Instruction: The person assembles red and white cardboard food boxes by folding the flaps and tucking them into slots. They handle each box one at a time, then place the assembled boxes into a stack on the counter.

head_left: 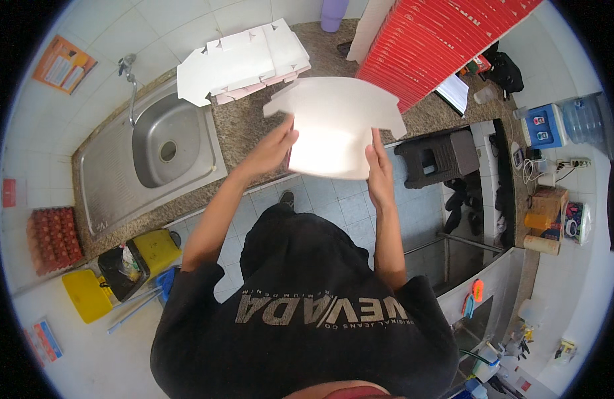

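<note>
Between my two hands is a white cardboard box [330,143], partly folded, with its side walls bent up and a wide flap standing out toward the counter. My left hand [273,147] grips its left wall, fingers along the outside. On the opposite wall, my right hand [380,167] is closed with the fingers pointing away from me. The box is held up in front of the counter edge. Just beyond it lies a small stack of flat white cardboard blanks [247,63] with cut notches. A tall stack of red-edged cardboard [440,46] stands to the right.
A steel sink [170,143] with a tap [128,66] is set into the granite counter [244,126] at left. Dark stacked stools [440,159] stand at right. A yellow bin [154,253] is at lower left, near egg trays [54,239]. A purple cup [333,14] stands behind.
</note>
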`<state>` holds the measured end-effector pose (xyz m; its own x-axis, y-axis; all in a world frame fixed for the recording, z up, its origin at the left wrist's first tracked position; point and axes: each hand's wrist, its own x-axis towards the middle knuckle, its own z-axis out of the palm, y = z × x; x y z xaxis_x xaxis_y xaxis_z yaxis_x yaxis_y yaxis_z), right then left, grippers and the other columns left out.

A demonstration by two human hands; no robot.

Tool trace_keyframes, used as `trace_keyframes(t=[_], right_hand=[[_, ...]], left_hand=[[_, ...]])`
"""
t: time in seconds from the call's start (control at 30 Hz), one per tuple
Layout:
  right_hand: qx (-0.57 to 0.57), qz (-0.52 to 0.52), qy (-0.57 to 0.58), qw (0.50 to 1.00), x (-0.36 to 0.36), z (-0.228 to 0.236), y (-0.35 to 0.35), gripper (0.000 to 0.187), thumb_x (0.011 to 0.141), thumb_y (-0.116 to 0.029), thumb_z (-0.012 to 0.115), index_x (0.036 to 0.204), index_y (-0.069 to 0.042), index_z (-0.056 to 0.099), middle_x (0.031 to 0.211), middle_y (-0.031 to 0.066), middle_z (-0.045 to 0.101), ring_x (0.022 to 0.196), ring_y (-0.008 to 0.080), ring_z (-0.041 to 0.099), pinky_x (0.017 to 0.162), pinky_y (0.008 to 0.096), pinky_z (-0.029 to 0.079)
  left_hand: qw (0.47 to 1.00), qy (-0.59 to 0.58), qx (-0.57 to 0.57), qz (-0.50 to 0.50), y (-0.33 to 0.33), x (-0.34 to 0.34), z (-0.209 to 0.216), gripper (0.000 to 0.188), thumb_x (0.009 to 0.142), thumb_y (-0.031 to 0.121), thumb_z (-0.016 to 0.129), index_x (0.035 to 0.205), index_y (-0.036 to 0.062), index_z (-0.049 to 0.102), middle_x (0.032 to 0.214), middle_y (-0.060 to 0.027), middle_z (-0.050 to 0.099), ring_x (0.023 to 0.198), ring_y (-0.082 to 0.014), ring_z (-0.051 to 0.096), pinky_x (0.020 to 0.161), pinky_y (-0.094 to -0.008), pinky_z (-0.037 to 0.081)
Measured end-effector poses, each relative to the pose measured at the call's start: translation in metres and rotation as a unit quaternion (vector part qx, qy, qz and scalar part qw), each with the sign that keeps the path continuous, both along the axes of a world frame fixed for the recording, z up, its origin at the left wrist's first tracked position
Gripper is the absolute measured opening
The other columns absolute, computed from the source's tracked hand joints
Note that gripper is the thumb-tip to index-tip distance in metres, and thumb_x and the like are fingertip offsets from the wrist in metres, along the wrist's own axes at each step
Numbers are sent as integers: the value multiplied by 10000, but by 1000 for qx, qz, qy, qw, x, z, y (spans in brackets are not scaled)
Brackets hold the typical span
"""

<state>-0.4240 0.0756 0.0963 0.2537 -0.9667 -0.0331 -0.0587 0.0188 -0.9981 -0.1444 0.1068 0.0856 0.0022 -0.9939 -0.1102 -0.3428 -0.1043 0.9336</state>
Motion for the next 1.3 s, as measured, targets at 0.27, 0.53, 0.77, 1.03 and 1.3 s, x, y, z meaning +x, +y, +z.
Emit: trace_keyframes(t=[0.27,0.53,0.77,1.03,1.3], right_hand=[[-9,-57,-29,998,32,-44,-59,609,1080,-357,507,1539,20,372,1551,175,429,1404,242,438,1168,381,332],[39,-33,-77,996,34,-71,-72,610,1073,-373,524,1524,20,403,1521,153,472,1400,233,439,1169,369,330],[94,37,-58,993,23,-80,-79,604,1069,-322,546,1531,16,353,1471,164,511,1348,244,488,1124,374,391],[185,125,-5,975,17,-61,-97,600,1059,-213,545,1551,5,280,1478,183,484,1342,276,493,1115,413,407],[143,124,142,972,36,-48,-110,489,1091,-229,378,1482,65,383,1372,194,566,1213,279,601,1010,427,508]], left_hand=[[984,166,32,54,-64,13,-24,454,1083,261,491,1420,-42,496,1323,-156,615,1191,-196,590,1008,-337,472],[991,107,72,19,-74,26,-56,490,1086,256,490,1458,-59,449,1458,-177,525,1331,-231,506,1103,-357,410],[997,41,67,21,-80,35,-76,551,1059,285,549,1473,-53,415,1434,-200,535,1309,-284,534,1070,-412,457],[985,93,137,-39,-94,48,-81,544,1078,199,471,1532,-49,301,1483,-234,481,1351,-309,509,1089,-415,445],[986,104,124,-49,-90,39,-52,527,1100,349,434,1510,17,415,1399,-134,563,1229,-213,592,963,-368,543]])
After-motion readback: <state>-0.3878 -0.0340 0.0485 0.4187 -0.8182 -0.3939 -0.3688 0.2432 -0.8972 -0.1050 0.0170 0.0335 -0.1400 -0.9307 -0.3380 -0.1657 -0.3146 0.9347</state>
